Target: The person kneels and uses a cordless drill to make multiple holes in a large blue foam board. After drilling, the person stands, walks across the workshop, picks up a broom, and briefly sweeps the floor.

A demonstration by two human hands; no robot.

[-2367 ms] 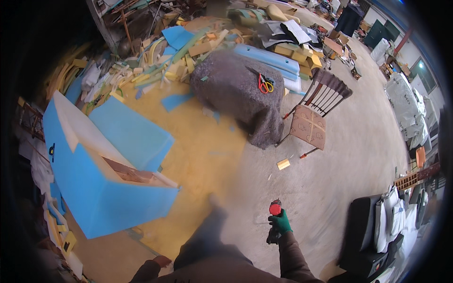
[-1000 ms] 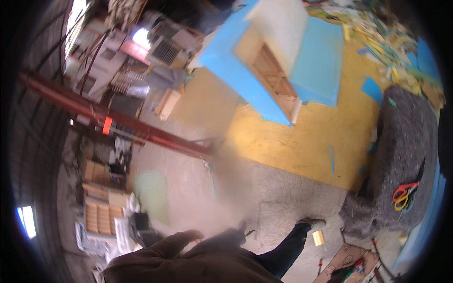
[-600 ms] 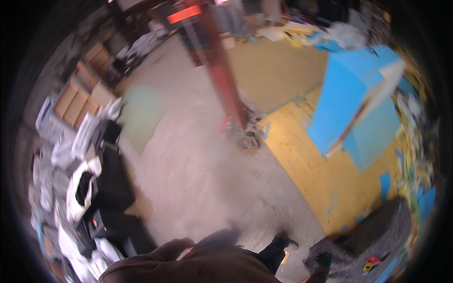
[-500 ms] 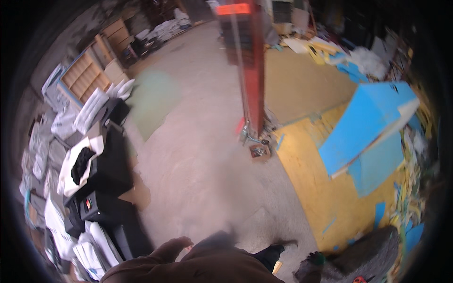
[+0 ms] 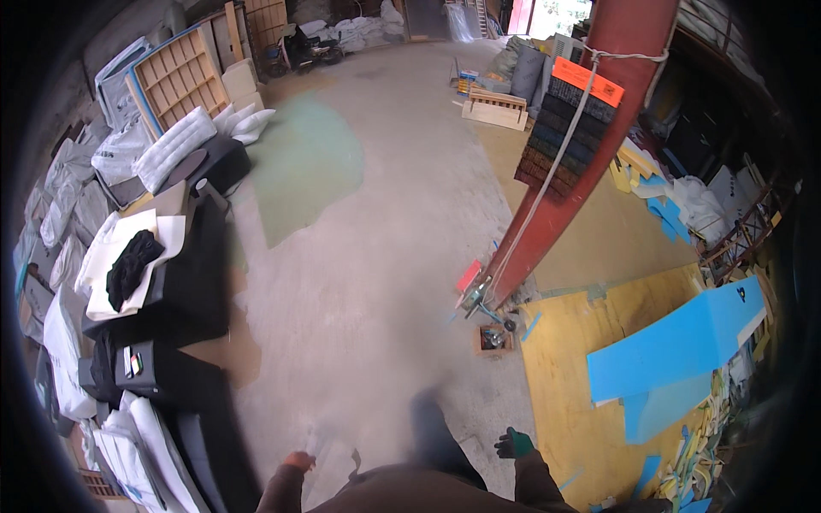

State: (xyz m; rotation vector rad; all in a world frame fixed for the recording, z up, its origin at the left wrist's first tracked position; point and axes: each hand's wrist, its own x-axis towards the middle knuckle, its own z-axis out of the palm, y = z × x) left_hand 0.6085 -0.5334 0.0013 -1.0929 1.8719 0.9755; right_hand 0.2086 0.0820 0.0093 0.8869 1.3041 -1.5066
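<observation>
My left hand (image 5: pixel 299 462) hangs low at the bottom of the view, fingers loosely apart and nothing visible in them. A faint pale smear on the floor beside it is too blurred to name. My right hand (image 5: pixel 515 444), in a dark green glove, is held out at my right side with its fingers spread, touching nothing. The concrete floor (image 5: pixel 342 274) lies below both hands, and one dark trouser leg (image 5: pixel 440 436) reaches forward between them.
A leaning red post (image 5: pixel 547 218) carries fabric swatches (image 5: pixel 569 128); a small box (image 5: pixel 494 339) sits at its foot. Blue foam sheets (image 5: pixel 671 338) lie on yellow board (image 5: pixel 564 368) to the right. Black upholstered pieces (image 5: pixel 192 291) and wrapped bundles (image 5: pixel 64 321) line the left.
My view has tilted up and shifted, bringing the far doorway into sight. The red post now leans across the right side. My right arm has swung closer to my body, and a leg has stepped forward.
</observation>
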